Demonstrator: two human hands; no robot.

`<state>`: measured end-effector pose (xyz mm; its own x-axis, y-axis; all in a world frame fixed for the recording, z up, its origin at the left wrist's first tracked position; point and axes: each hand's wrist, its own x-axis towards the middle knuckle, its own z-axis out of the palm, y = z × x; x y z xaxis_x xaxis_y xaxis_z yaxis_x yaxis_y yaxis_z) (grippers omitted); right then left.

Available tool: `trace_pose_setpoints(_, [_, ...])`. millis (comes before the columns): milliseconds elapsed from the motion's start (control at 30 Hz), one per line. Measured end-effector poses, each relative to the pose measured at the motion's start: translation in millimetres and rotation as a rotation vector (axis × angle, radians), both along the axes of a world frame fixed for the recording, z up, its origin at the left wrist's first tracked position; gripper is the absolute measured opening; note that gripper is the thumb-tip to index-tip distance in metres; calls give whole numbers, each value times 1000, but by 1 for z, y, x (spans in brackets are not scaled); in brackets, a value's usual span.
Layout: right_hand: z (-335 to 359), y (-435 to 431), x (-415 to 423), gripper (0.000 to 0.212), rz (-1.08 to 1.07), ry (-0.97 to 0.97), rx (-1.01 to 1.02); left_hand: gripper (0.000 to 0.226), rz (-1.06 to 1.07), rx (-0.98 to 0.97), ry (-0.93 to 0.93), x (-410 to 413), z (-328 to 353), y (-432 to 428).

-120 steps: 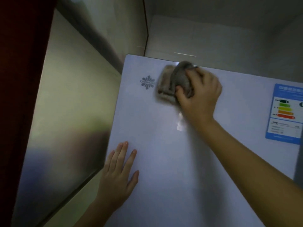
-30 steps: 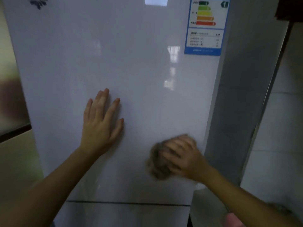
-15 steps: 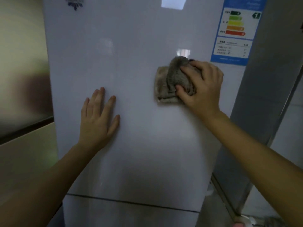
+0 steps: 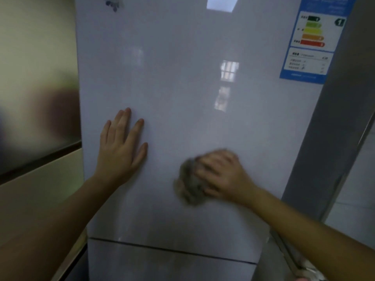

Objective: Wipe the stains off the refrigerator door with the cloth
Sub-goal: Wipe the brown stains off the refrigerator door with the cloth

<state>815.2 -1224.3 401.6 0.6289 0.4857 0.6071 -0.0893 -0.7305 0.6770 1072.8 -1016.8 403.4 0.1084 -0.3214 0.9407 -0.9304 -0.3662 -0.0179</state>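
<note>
The right hand (image 4: 221, 175) is pressing a bunched grey-brown cloth (image 4: 188, 185) against the white refrigerator door (image 4: 182, 78), its fingers curled down over the wad and gripping it; hand and cloth are both blurring, so the exact finger placement is hard to make out. The cloth is sitting in the lower part of the door, well below the blue energy label (image 4: 313, 43) stuck in the door's upper right corner, and a little above the dark seam (image 4: 162, 248) that is dividing this door from the panel beneath it. The left hand (image 4: 121, 149) is lying flat on the door to the left of the cloth, palm against the surface, fingers stretched out and slightly spread, holding nothing. The two hands are staying apart, with bare door between them. A small dark logo (image 4: 112, 3) is showing at the door's top left edge, and window light is reflecting in the glossy surface above the cloth.
</note>
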Motion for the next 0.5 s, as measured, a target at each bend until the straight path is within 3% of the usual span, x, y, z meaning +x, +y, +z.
trace_pose_setpoints(167, [123, 14, 19, 49, -52, -430, 208, 64, -2, -26, 22, 13, 15, 7])
trace_pose_setpoints(267, [133, 26, 32, 48, -74, -541, 292, 65, -17, -44, 37, 18, 14, 10])
trace_pose_setpoints(400, [69, 29, 45, 49, -94, -425, 232, 64, -54, -65, 51, 24, -5, 13])
trace_pose_setpoints(500, [-3, 35, 53, 40, -34, -109, 52, 61, -57, -87, 27, 33, -19, 17])
